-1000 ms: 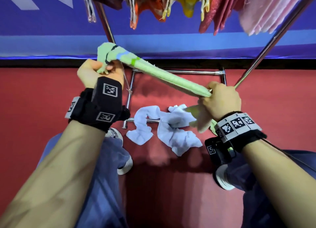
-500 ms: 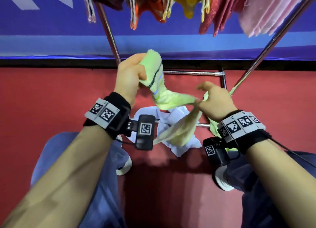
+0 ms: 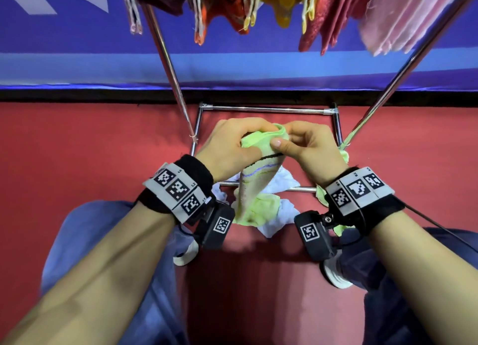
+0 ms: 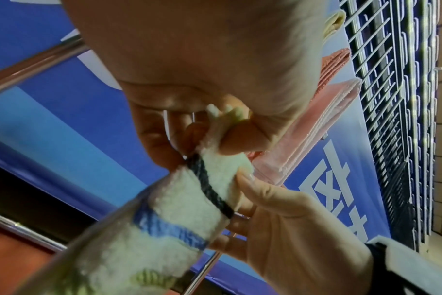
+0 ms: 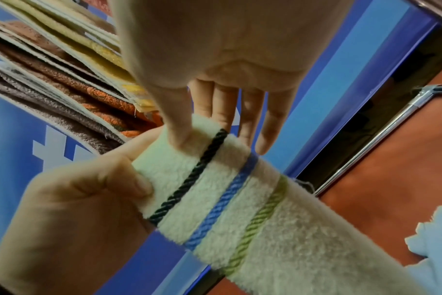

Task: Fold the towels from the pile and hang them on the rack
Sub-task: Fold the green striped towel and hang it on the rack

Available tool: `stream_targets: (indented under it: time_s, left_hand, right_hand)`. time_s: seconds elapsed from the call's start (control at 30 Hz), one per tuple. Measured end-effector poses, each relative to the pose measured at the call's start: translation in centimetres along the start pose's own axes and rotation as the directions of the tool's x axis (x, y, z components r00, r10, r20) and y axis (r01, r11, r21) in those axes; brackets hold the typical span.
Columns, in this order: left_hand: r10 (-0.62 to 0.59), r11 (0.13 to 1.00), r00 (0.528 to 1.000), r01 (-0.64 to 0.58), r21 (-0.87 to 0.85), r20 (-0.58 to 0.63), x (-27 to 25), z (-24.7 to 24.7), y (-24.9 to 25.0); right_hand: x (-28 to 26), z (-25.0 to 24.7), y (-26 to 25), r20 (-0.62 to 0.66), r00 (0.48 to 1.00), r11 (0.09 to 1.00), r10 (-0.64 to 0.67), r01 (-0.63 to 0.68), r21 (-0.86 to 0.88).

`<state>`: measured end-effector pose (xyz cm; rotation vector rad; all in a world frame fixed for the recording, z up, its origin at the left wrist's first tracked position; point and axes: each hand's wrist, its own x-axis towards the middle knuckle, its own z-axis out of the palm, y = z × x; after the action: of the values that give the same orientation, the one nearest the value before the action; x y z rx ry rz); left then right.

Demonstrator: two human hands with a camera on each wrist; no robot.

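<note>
Both hands meet at the top edge of the light green towel (image 3: 254, 186): my left hand (image 3: 232, 148) pinches the folded corner between thumb and fingers, and my right hand (image 3: 310, 148) pinches the same edge just beside it, thumb pressed on the black stripe. From there the towel hangs down between my wrists, its black, blue and green stripes showing. Below it a white towel (image 3: 282, 212) lies crumpled on the red floor (image 3: 77, 163) across the rack (image 3: 266, 109) base. Folded towels (image 3: 323, 13) hang from the rack above.

Staged booth (blue printed backdrop (image 3: 77, 47), red floor (image 3: 64, 150))
</note>
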<state>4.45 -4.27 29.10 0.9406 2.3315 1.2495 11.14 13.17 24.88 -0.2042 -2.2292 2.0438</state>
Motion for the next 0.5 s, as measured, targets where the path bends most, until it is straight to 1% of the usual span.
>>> stream_targets:
  time_s: [0.07,0.1,0.2,0.27,0.37,0.43,0.5]
  left_hand:
    - [0.013,1.0,1.0,-0.013,-0.012,-0.012,0.0,0.2,-0.2]
    - [-0.003,0.999,1.0,0.002,-0.041,-0.031,0.0,0.4,-0.4]
    - [-0.095,0.984,0.993,0.082,-0.161,-0.075,0.5,0.5,-1.0]
    - [-0.137,0.971,0.99,0.127,-0.203,-0.034,0.8,0.4,-1.4]
    - [-0.139,0.97,0.99,0.142,-0.195,0.03,1.0,0.2,-1.9]
    - [-0.139,0.964,0.99,0.142,-0.225,0.031,1.1,0.3,-2.0]
    - [-0.145,0.948,0.989,0.14,-0.286,0.005,1.2,0.4,-1.9]
  right_hand:
    - [0.1,-0.1,0.2,-0.05,0.999,1.0,-0.007,0.007,-0.013]
    - [0.1,-0.2,0.2,-0.074,0.997,1.0,-0.011,0.01,-0.009]
    - [0.2,-0.2,0.0,-0.135,0.99,0.999,-0.035,0.037,0.013]
    - [0.4,-0.3,-0.2,-0.173,0.984,0.997,-0.049,0.058,0.046]
    - [0.7,-0.6,-0.4,-0.223,0.973,0.992,-0.065,0.088,0.095]
    - [0.7,-0.7,-0.6,-0.236,0.97,0.989,-0.062,0.091,0.113]
    - [0.7,-0.7,-0.7,-0.236,0.971,0.986,-0.042,0.079,0.149]
